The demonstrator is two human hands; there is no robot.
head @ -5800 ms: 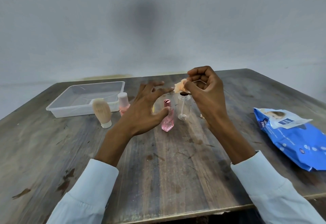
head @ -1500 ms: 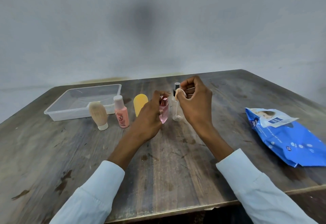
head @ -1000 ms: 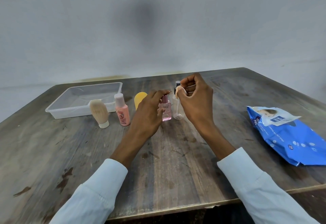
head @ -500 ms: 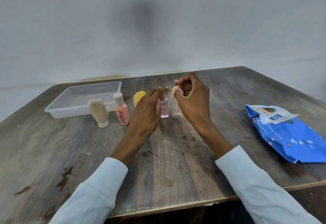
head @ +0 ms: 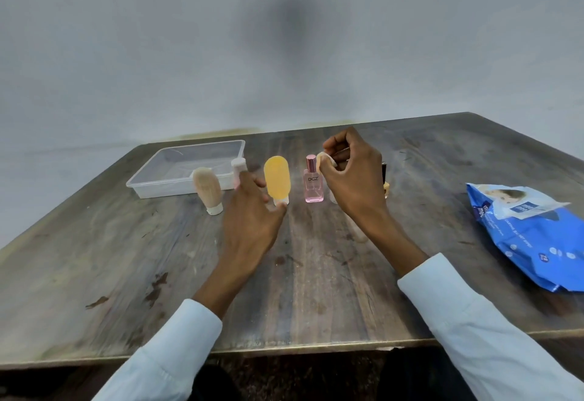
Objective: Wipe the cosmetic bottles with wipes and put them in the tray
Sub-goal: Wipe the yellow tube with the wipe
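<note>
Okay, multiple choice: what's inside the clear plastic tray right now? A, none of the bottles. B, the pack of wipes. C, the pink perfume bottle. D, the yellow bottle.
A: the tray holds no bottles; the pink perfume bottle and the yellow bottle stand on the table, and the pack of wipes lies far off at the right.

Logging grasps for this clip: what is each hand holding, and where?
The right hand pinches a small wipe by its edge between fingers and thumb. The left hand holds nothing.
</note>
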